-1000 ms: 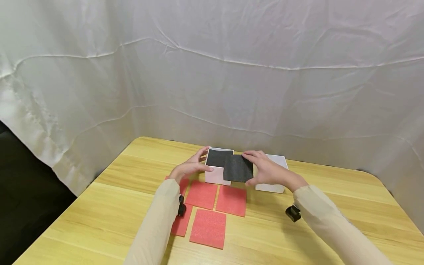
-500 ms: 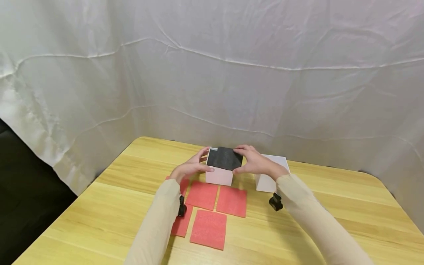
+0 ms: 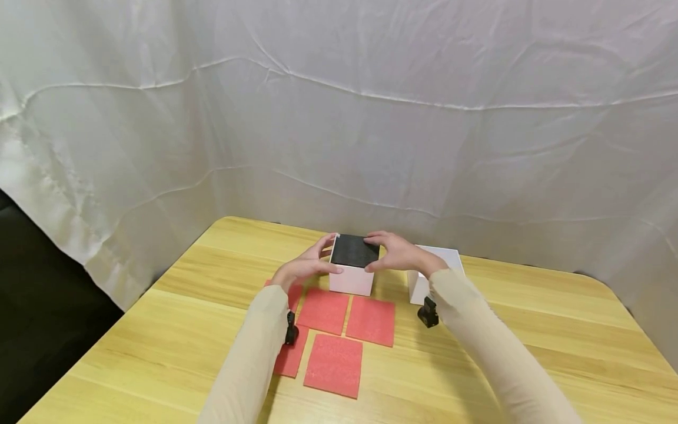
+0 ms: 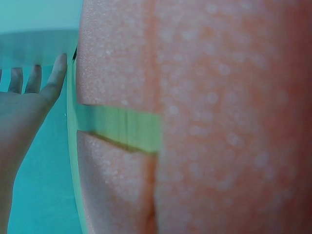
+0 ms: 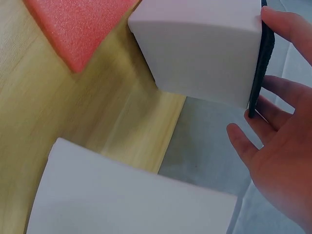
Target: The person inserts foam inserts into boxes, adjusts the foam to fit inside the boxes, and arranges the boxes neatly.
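Two white boxes (image 3: 434,259), four red foam squares (image 3: 333,364)

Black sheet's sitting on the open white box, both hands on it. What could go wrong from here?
1. The black sheet is thin and sits right at the rim; the right hand could buckle it or seat it tilted.
2. The white box is steadied only by the left hand; a push might slide it onto the red foam squares in front.
3. The second white box lies close behind the right wrist and may get knocked.

Speckled red foam squares (image 4: 219,117) fill most of the left wrist view, with a strip of table (image 4: 124,129) between them. The left hand (image 4: 22,107) shows at the left edge, fingers straight.
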